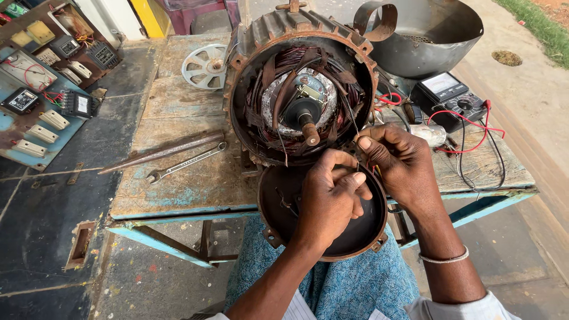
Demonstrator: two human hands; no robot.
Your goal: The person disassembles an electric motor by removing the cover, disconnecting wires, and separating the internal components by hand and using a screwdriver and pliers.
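Motor (299, 89): rusty open housing, dark copper windings, shaft exposed; left hand (329, 198), right hand (397, 160) fingers pinching thin wires (370, 169).

motor housing (299, 89): rust-brown casing, dark copper-brown windings, silver-grey core. end cover (320, 237): dark brown, rusty rim. surface (184, 184): weathered grey wood with pale blue paint patches. spanner (186, 163): silver. meter (447, 98): black, with red and black leads. lap cloth (355, 290): blue mottled pattern.

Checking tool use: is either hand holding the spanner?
No: the spanner lies on the wooden table, while the left hand and right hand pinch thin wires at the motor.
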